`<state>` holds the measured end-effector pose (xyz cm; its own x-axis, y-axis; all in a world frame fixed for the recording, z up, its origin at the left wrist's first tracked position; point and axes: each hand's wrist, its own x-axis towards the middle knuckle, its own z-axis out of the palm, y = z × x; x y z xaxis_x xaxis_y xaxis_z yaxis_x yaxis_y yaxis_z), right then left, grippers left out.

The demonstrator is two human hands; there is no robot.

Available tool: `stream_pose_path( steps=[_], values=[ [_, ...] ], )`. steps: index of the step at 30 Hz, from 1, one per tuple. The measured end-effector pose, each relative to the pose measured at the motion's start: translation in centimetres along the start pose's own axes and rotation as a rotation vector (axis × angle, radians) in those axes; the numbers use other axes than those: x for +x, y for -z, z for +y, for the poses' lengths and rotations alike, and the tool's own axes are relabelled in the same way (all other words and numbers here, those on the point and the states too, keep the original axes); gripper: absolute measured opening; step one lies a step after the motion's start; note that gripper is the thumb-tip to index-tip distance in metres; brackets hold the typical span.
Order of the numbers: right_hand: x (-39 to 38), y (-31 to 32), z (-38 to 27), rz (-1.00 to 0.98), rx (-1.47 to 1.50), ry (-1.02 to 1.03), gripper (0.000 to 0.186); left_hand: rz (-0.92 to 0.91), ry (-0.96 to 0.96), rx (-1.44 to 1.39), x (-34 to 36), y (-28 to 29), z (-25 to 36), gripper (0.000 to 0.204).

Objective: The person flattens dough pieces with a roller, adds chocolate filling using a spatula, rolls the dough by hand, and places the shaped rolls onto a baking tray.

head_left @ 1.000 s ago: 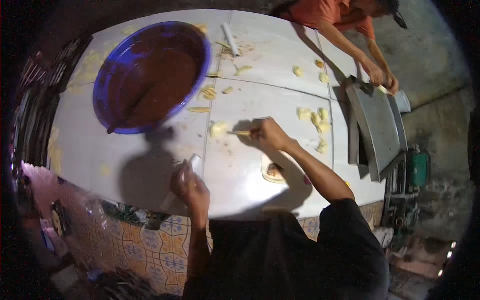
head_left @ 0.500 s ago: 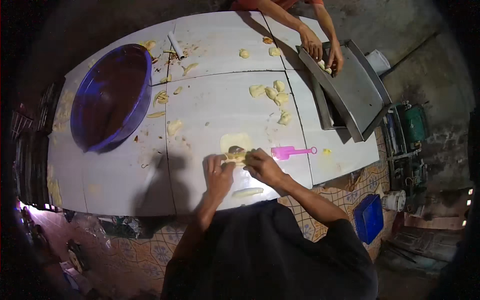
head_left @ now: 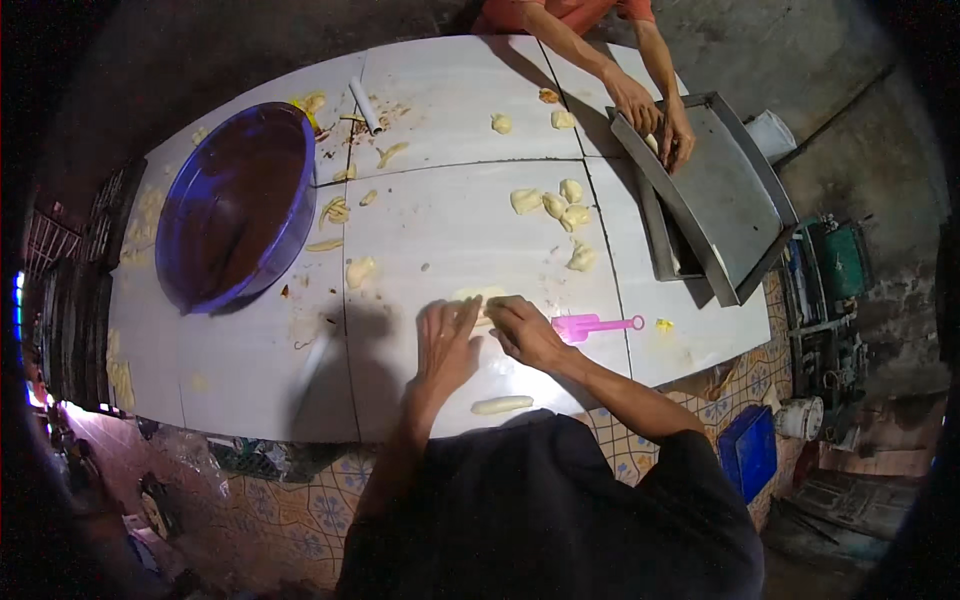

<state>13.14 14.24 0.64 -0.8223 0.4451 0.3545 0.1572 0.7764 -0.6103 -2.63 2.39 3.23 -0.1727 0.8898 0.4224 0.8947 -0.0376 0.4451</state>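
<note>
Both hands are at a flattened piece of pale dough [head_left: 482,293] on the white tabletop in front of me. My left hand [head_left: 446,345] covers the dough's near left side, its fingers together and pressed on it. From the right, my right hand [head_left: 527,332] pinches the dough with curled fingers. The dark filling is hidden under the fingers. A finished-looking dough roll [head_left: 502,405] lies nearer the table edge. Just right of my right hand is a pink plastic scoop [head_left: 590,326]. Several dough lumps [head_left: 554,206] sit farther off.
A large purple basin [head_left: 180,285] with brown contents stands at the left, near a white tube [head_left: 365,105] and dough scraps [head_left: 334,210]. At the far right, a co-worker's hands [head_left: 655,125] reach into a tilted metal tray [head_left: 733,190]. A blue crate [head_left: 748,452] is on the floor.
My fingers have folded the dough forward over its dark filling, hiding it. My left hand has moved closer to the right one. The co-worker's hands stay at the tray; the whole view has shifted slightly.
</note>
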Motion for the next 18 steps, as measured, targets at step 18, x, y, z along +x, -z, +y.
stream_pose_path(
  steps=[18],
  values=[
    [9.0, -2.8, 4.0, 0.129, -0.102, -0.293, 0.052, 0.022, 0.325, 0.214, 5.6, -4.8, -8.1, 0.068]
  ],
)
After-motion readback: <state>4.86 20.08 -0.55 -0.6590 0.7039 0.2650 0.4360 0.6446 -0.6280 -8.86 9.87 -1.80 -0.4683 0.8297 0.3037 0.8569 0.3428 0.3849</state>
